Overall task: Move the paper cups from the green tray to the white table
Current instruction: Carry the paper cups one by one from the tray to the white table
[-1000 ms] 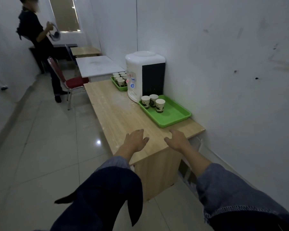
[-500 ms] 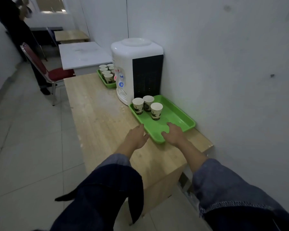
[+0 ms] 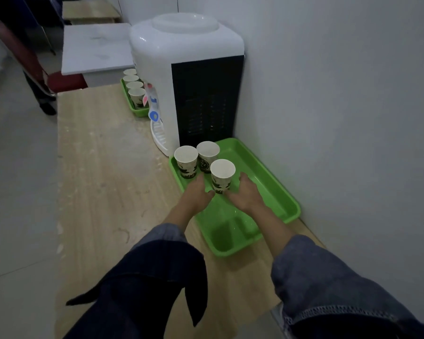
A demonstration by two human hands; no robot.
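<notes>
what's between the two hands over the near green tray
One paper cup, the nearest of three on the tray, stands between the left hand and right hand, in the head view.

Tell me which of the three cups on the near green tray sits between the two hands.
The front cup, nearest the camera, with the left hand and right hand on either side. The other two cups stand behind it, beside the water dispenser.
</notes>
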